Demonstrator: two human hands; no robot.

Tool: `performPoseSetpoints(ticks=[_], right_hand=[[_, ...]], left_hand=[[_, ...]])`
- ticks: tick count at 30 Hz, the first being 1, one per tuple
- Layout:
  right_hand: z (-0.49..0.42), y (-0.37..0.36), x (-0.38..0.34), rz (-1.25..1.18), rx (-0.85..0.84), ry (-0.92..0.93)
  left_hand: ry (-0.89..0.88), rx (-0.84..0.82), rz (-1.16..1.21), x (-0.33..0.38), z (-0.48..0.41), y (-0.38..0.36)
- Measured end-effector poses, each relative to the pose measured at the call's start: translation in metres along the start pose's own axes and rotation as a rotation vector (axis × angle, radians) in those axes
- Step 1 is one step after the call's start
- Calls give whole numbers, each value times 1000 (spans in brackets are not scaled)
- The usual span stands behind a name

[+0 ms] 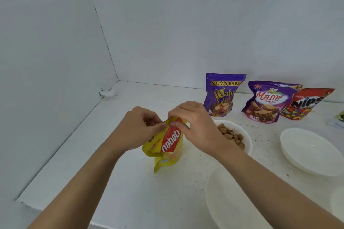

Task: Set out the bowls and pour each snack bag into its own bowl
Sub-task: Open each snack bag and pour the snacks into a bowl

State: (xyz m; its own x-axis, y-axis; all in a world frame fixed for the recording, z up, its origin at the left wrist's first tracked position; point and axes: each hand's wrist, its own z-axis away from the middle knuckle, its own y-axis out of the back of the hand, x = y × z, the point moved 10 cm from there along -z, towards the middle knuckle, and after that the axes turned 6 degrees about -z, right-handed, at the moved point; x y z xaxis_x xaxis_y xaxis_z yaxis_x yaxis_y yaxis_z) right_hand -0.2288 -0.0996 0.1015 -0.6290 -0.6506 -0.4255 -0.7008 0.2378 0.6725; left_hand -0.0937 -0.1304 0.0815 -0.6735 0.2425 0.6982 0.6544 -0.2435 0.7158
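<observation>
Head view: the yellow Nabati bag [168, 142], upright on the counter [111, 182], is being pinched at its top by the left hand [138, 128] and the right hand [195, 122], seemingly being opened. Beside it, one filled bowl [249, 144] is judged done; the empty bowl [223, 201], Mum's Bake bag [222, 95], Mamee bag [268, 102] and Nips bag [307, 104] are being left waiting.

Left of the left hand [137, 128] the counter [78, 154] lies bare up to the side wall [46, 80]. The yellow bag [167, 145] fills the gap between both hands. Just right of the right hand [193, 122] sits a filled bowl [236, 125]; an empty bowl [223, 201] lies under its forearm, a row of bags [268, 102] beyond.
</observation>
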Motion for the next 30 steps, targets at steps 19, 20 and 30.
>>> performPoseSetpoints(ticks=[19, 20, 30], right_hand=[[-1, -5, -8, 47, 60, 206], [-2, -5, -10, 57, 60, 217], [-9, -12, -8, -34, -70, 139]], left_hand=[[143, -88, 295, -30, 1, -5], [153, -104, 315, -32, 0, -6], [-7, -28, 362, -16, 4, -6]])
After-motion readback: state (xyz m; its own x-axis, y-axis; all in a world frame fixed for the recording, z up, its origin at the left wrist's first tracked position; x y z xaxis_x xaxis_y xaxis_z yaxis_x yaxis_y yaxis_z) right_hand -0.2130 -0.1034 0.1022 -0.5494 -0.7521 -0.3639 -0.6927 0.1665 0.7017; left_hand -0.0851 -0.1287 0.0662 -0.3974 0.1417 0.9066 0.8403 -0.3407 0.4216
